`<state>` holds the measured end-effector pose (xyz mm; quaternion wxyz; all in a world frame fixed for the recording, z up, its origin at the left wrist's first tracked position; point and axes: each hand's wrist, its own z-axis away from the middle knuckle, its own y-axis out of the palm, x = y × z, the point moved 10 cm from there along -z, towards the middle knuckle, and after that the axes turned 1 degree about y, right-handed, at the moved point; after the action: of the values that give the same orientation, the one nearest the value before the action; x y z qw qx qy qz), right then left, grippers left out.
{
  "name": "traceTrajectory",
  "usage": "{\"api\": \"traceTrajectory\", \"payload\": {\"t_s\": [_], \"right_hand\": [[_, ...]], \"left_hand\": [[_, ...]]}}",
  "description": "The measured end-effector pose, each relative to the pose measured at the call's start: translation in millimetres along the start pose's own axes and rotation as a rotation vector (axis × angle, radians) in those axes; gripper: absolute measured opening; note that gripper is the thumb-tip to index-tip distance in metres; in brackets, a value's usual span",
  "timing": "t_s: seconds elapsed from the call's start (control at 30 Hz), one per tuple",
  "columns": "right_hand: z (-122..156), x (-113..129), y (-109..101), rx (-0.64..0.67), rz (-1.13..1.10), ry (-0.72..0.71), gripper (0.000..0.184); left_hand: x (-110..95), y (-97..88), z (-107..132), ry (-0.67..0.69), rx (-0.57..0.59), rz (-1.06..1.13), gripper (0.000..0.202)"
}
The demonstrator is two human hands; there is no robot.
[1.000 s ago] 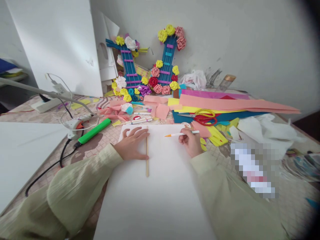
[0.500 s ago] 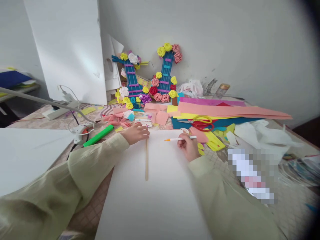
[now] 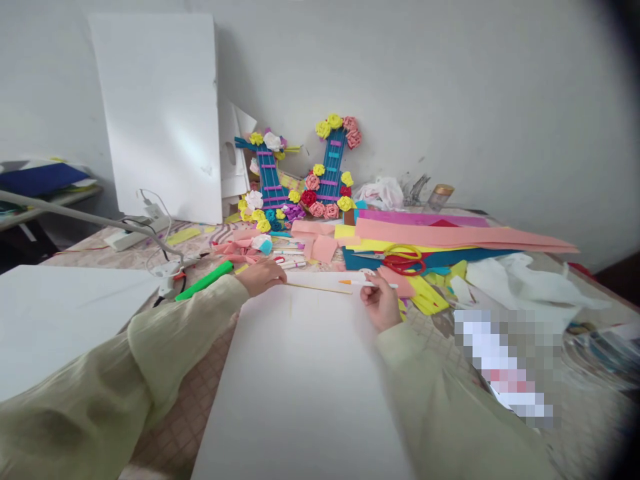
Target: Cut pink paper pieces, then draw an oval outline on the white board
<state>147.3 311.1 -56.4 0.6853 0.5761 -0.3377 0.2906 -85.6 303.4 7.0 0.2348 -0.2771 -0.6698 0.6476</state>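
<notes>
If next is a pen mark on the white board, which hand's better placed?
Right, I'd say. The right hand holds the white pen, orange tip pointing left above the white board. The left hand is occupied, holding one end of the thin stick.

The left hand [image 3: 266, 277] is pinching a stick [image 3: 320, 289] by one end over a white sheet [image 3: 305, 387]; the right hand [image 3: 383, 305] is holding a pen [image 3: 357, 283], pointing it toward the left grip. Beyond the right grip, scissors [image 3: 389, 257] are lying.

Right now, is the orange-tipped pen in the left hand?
No, the right hand holds the pen; the left hand holds a thin stick.
</notes>
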Motion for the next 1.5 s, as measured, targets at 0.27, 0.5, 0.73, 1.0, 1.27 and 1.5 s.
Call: {"api": "traceTrajectory", "payload": {"t_s": [0.27,0.5,0.73,1.0,1.27,1.5], "right_hand": [[-6.3,18.6,-15.7,-0.038,-0.158,-0.044,0.008],[-7.2,16.7,-15.1,-0.026,-0.153,-0.057,0.011],[-0.6,18.6,-1.1,0.030,-0.039,-0.049,0.012],[33.6,8.8,17.3,0.150,0.279,0.009,0.015],[36.7,-11.1,19.2,0.205,0.502,-0.002,0.013],[42.8,-4.1,15.6,0.174,0.627,-0.049,0.011]], "left_hand": [[52.1,-7.7,12.2,-0.353,-0.080,-0.171,0.020],[91.4,-30.1,-11.2,-0.601,-0.171,-0.346,0.027],[67.4,-39.4,-26.3,-0.573,-0.264,-0.316,0.025],[-12.3,4.0,29.4,-0.312,-0.251,-0.057,0.035],[11.7,41.5,54.5,-0.265,-0.352,0.028,0.039],[8.6,42.6,58.5,-0.247,-0.419,0.054,0.038]]}}
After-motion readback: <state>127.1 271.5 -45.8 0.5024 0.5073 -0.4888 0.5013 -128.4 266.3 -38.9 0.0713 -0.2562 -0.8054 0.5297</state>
